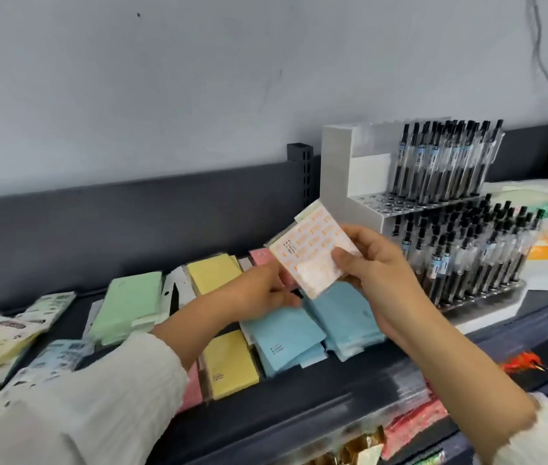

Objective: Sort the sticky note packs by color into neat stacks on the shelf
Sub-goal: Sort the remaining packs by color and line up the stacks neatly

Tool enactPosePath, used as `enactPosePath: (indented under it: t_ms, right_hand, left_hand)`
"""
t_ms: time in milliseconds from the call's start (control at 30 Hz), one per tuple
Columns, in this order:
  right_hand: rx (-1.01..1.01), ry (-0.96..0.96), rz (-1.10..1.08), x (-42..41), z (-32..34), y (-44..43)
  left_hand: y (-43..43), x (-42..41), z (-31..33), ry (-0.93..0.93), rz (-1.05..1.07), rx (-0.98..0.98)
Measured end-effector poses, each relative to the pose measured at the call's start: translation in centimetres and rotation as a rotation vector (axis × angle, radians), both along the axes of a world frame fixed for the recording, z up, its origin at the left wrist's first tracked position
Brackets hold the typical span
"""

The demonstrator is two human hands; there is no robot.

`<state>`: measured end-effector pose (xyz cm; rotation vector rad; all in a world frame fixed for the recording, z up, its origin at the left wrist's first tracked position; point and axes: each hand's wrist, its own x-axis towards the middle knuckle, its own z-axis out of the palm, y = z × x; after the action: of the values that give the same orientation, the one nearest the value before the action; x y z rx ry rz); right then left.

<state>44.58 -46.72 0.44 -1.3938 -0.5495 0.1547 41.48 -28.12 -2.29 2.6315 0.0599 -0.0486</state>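
My right hand (376, 273) grips a white pack with orange print (309, 250), held tilted above the shelf. My left hand (266, 290) reaches in under that pack, its fingers curled near the pack's lower edge; whether it holds anything is hidden. On the dark shelf (299, 391) lie blue packs (286, 340), a second blue pile (350, 317), a green stack (128, 303), yellow packs at the back (214, 276) and at the front (230, 364), and pink packs (261, 256) partly hidden.
A white pen display rack (433, 209) full of black pens stands at the right on the shelf. Mixed printed packs (4, 333) lie at the far left. Red and gold packets (410, 427) sit on a lower shelf. A dark back panel (98, 229) runs behind.
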Motion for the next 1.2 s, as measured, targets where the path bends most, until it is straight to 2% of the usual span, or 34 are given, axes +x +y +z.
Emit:
enactPosePath:
  t_ms: [100, 233, 433, 633, 900, 1067, 1200]
  right_hand:
    - [0.005, 0.005, 0.066, 0.8, -0.2, 0.6]
    - [0.048, 0.025, 0.124, 1.3, -0.3, 1.5]
    - [0.072, 0.034, 0.172, 1.5, -1.0, 2.6]
    - [0.023, 0.043, 0.157, 1.5, -1.6, 3.1]
    - [-0.001, 0.054, 0.181, 1.1, -1.3, 3.1]
    - [-0.006, 0.048, 0.192, 0.7, -1.1, 3.3]
    - [-0.018, 0.057, 0.199, 0.4, -1.2, 3.5]
  left_hand:
    - [-0.7, -0.3, 0.0, -0.090, -0.045, 0.032]
    - [-0.8, -1.5, 0.5, -0.146, 0.008, 0.077]
    - [-0.2, -4.1, 0.5, 0.079, -0.021, 0.226]
    - [-0.4, -4.6, 0.0, 0.075, -0.024, 0.097]
    - [-0.2, -4.8, -0.6, 0.069, -0.040, 0.088]
    - [0.0, -5.4, -0.2, 0.026, 0.052, 0.021]
    - [0.9, -6.8, 1.4, -0.100, 0.202, -0.024]
